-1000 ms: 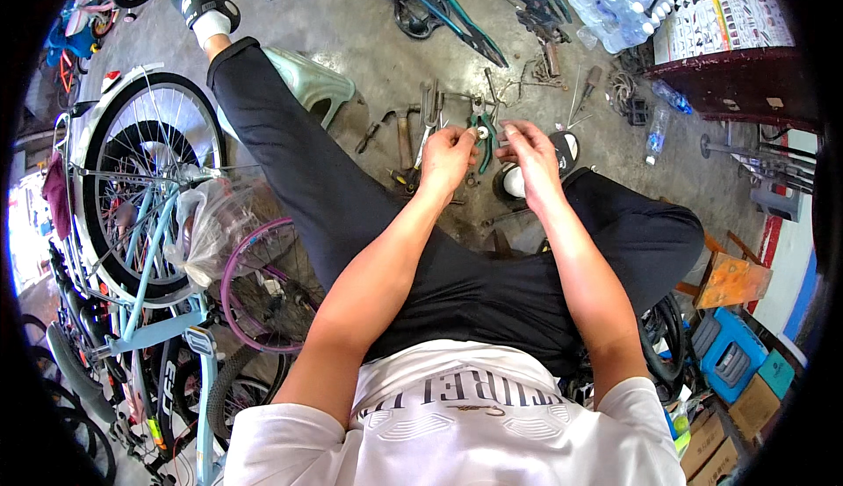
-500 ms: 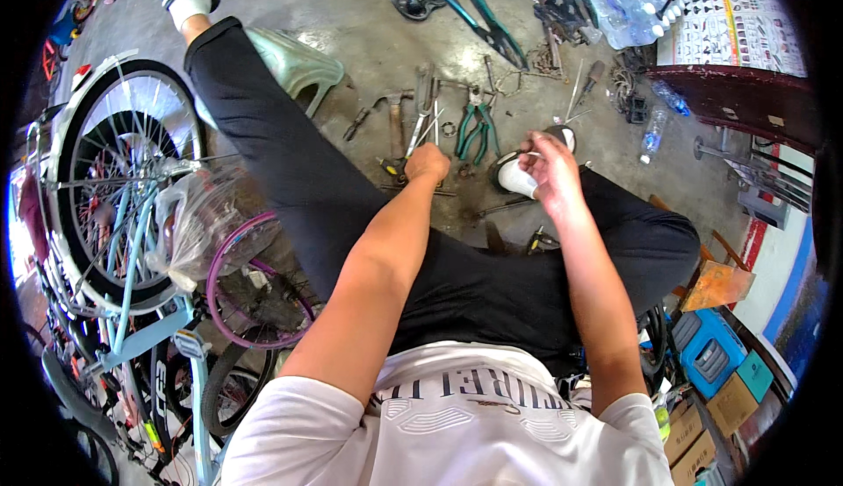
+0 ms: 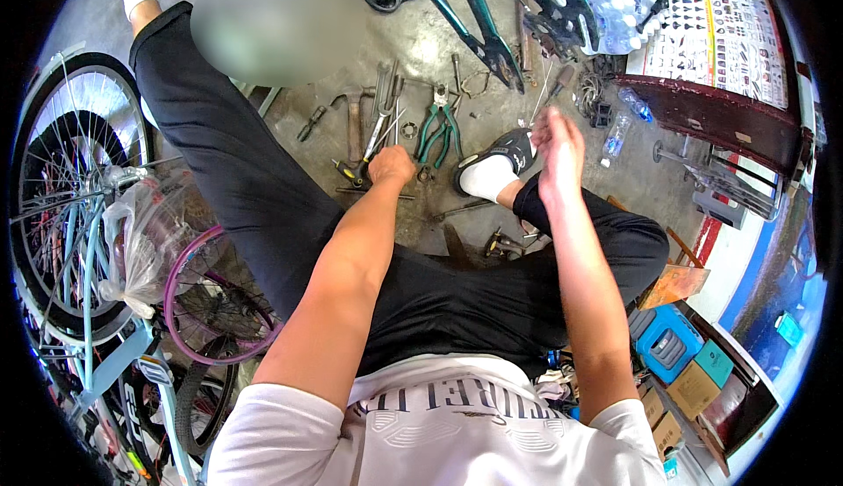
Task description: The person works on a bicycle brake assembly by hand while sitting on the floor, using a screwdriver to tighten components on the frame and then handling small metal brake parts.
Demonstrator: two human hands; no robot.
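Bare left hand (image 3: 392, 165) curled beside hand tools, bare right hand (image 3: 559, 144) raised to their right

A grey concrete floor (image 3: 299, 170) spreads beneath everything. A teal metal bicycle frame (image 3: 470, 16) lies at the far side; right of it stands a dark red wooden desk (image 3: 702, 110) topped with a printed sheet. At near left is a spoked wheel with a purple rim (image 3: 180, 310).

The right hand hovers near a black shoe (image 3: 514, 146), its grip loosely spread, fingers extended and blurred. The left hand's grip is curled inward; whether it pinches anything I cannot tell.

The tools lie on the floor, mostly beyond the left hand: a wooden-handled hammer (image 3: 354, 133) to its far left, green-handled metal pliers (image 3: 427, 131) to its far right, and a long silver wrench (image 3: 378, 126) between them. A yellow-and-black screwdriver (image 3: 346, 171) lies just left of the hand. Smallest, a notched metal ring (image 3: 409, 131) sits left of the pliers.
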